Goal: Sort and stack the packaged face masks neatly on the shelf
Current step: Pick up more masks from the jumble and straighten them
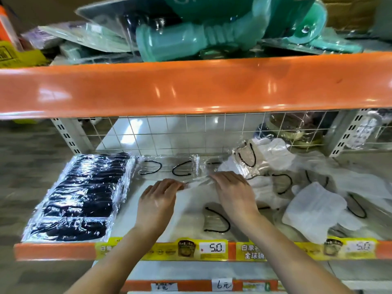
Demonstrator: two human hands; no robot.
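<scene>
Stack of black masks in clear wrap point(78, 200) at shelf left. Loose heap of white masks in clear wrap point(314, 200) at right. Both hands between them. Wire-grid back panel point(169, 132) behind.

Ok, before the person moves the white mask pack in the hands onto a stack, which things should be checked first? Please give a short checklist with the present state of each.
1. Both hands on the white mask pack: ok. The left hand and right hand both touch its far edge.
2. Firm grip on the pack: cannot tell; motion blur hides the fingertips.
3. Black mask stack tidy at the left: ok, the packs overlap in one row.
4. Row of clear packs behind the hands lying flat: ok.
5. Loose white masks at the right sorted: not ok, they lie jumbled.
6. Bare shelf between the black stack and the hands: ok.
</scene>
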